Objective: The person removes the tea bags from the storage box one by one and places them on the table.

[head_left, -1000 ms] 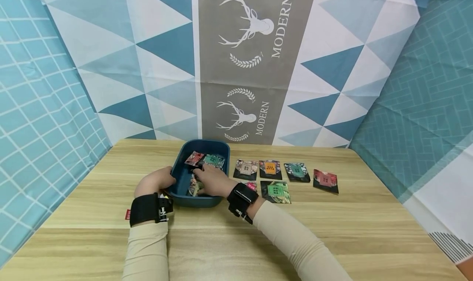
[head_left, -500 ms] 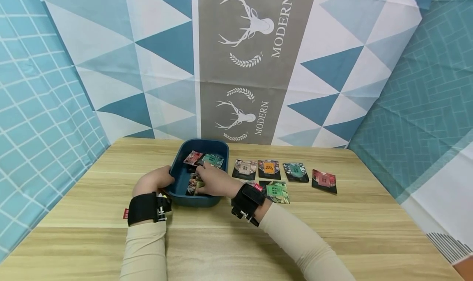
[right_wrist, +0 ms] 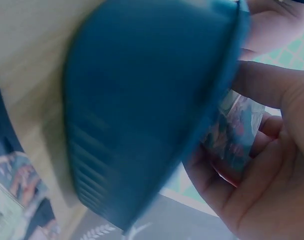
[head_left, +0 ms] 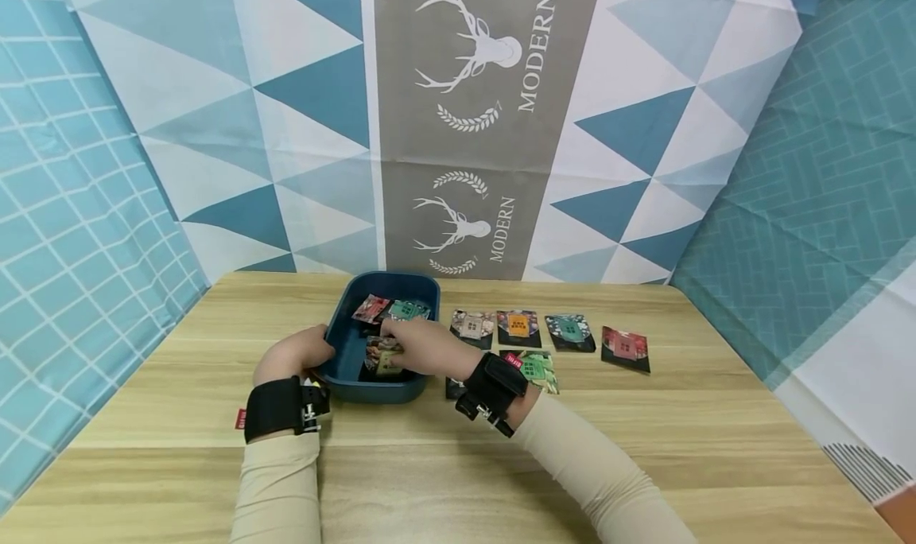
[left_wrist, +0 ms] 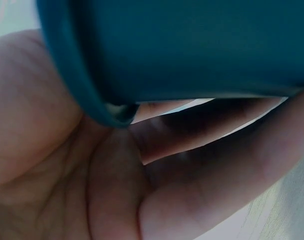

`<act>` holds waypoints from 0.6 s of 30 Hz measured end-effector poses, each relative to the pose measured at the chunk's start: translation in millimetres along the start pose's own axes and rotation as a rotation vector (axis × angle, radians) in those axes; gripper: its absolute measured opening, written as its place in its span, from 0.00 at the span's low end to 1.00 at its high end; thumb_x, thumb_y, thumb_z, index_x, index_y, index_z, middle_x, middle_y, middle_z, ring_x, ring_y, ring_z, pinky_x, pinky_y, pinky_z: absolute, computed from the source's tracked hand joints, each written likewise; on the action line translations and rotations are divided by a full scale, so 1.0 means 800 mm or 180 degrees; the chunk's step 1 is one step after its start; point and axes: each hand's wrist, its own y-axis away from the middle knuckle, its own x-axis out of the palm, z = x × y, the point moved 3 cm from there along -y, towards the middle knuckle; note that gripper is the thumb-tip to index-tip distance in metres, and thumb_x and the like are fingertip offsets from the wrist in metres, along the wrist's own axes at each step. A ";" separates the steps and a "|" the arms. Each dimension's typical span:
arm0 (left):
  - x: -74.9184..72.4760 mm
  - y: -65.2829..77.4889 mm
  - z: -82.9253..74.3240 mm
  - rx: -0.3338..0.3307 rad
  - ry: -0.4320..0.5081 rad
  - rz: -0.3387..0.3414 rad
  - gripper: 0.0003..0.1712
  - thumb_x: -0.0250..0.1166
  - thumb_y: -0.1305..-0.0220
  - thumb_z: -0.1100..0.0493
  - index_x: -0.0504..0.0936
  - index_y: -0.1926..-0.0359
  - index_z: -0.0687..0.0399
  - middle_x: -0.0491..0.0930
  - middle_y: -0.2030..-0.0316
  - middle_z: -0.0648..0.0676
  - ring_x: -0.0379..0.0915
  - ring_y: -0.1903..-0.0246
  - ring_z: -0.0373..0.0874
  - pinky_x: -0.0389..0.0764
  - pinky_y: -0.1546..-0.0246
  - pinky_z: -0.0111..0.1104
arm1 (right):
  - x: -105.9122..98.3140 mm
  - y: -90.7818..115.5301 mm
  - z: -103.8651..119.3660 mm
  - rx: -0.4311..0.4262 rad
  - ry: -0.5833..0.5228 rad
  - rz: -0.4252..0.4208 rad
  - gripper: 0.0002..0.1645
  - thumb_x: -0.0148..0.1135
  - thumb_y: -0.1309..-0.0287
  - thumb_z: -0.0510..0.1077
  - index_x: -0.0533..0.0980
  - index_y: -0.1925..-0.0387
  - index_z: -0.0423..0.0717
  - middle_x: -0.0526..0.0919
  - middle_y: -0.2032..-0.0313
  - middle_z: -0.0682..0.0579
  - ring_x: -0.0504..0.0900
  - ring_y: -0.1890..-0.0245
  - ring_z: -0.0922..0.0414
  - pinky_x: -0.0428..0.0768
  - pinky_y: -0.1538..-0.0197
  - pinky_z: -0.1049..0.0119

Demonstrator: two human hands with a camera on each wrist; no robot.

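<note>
My left hand holds the left rim of a dark blue plastic bin. In the left wrist view, its thumb side and fingers lie on either side of the bin's rim. Inside the bin, near its front right, my right hand pinches a small flat packet with a dark picture print and a yellowish label. Seen from the right wrist, the packet sits between thumb and fingers, partly behind the bin wall. A red-labelled packet and a green-labelled one lie at the bin's back.
Right of the bin, several packets lie on the wooden table: beige, orange, teal, red and green-labelled. My right wrist partly covers another packet. A patterned cloth hangs behind the table.
My right hand has shifted slightly right within the bin, and more of the yellowish-labelled packet shows beside its fingers. The left hand keeps its hold on the rim.
</note>
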 end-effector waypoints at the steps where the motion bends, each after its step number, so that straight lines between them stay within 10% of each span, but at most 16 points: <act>1: 0.000 0.000 0.000 -0.0006 0.0001 -0.0004 0.21 0.43 0.38 0.70 0.59 0.44 0.75 0.67 0.68 0.61 0.67 0.75 0.47 0.70 0.72 0.33 | -0.004 0.002 0.001 -0.0013 0.0007 -0.0024 0.23 0.58 0.39 0.46 0.68 0.43 0.49 0.80 0.56 0.53 0.73 0.73 0.64 0.66 0.68 0.73; 18: -0.001 -0.002 0.002 -0.0019 -0.0008 -0.0012 0.22 0.44 0.38 0.70 0.59 0.43 0.75 0.69 0.65 0.63 0.70 0.73 0.48 0.71 0.72 0.33 | -0.080 0.040 -0.009 0.0158 -0.0256 -0.0346 0.28 0.54 0.36 0.45 0.63 0.36 0.47 0.71 0.40 0.48 0.77 0.53 0.55 0.71 0.46 0.65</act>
